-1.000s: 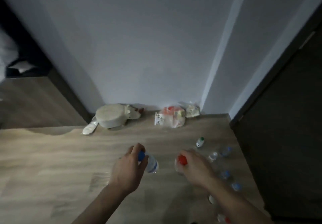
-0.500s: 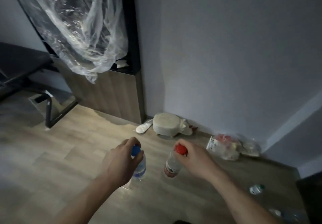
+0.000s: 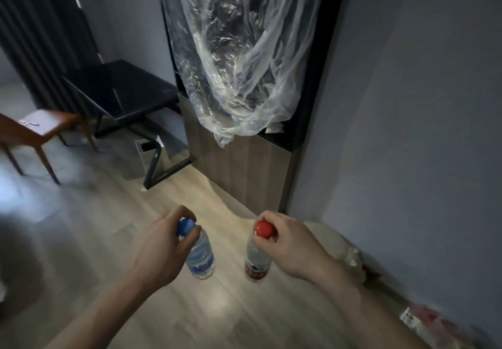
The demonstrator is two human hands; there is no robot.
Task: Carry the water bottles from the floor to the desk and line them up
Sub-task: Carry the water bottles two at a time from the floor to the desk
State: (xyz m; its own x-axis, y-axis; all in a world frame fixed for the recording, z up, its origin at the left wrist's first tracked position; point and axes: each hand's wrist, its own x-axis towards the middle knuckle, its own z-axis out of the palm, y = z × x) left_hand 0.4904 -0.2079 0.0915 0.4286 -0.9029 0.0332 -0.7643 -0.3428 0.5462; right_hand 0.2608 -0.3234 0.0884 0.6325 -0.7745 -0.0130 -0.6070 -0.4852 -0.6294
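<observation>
Blue-capped bottle (image 3: 200, 253) hangs from the left hand (image 3: 163, 245), fingers pinched round its neck; the right hand (image 3: 290, 245) grips the red-capped bottle (image 3: 256, 259) the same way. Both bottles hang just above the pale wood floor (image 3: 217, 316). Beyond the bottles stands a wood-fronted cabinet (image 3: 239, 169) with clear plastic sheeting (image 3: 239, 58) draped over it, a grey wall (image 3: 421, 104) to its right. Left of the cabinet sit a black desk (image 3: 122, 88) and, further left, a brown chair (image 3: 40, 131).
</observation>
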